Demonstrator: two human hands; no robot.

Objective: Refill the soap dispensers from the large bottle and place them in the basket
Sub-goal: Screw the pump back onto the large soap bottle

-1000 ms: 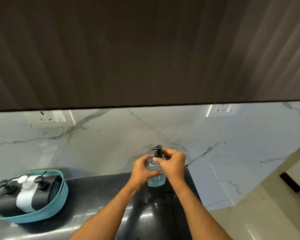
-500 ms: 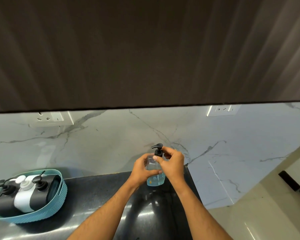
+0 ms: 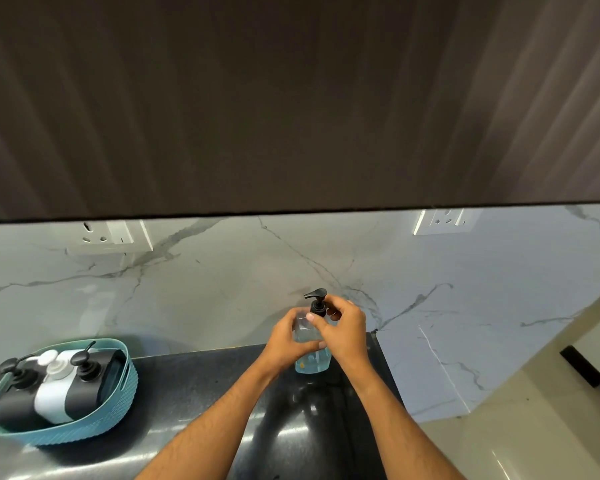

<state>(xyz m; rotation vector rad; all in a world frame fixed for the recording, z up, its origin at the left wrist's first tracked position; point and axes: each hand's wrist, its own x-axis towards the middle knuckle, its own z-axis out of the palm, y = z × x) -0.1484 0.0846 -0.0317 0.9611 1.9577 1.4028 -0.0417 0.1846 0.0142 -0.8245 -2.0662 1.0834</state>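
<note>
A clear soap dispenser (image 3: 310, 362) with bluish liquid and a black pump head stands upright on the black counter (image 3: 194, 386) near the marble wall. My left hand (image 3: 284, 344) wraps around its body from the left. My right hand (image 3: 343, 327) grips the collar of the pump with fingers and thumb. At the far left, a teal woven basket (image 3: 94, 424) holds three dispensers lying side by side: two black and one white (image 3: 51, 396) between them. No large bottle is in view.
A dark overhead cabinet fills the top half of the view. Two white wall sockets (image 3: 108, 233) (image 3: 444, 221) sit on the marble backsplash. The counter ends just right of the dispenser, with beige floor (image 3: 534, 427) below.
The pump head has turned slightly under my right hand. Both hands and the bottle stay in the same place on the counter.
</note>
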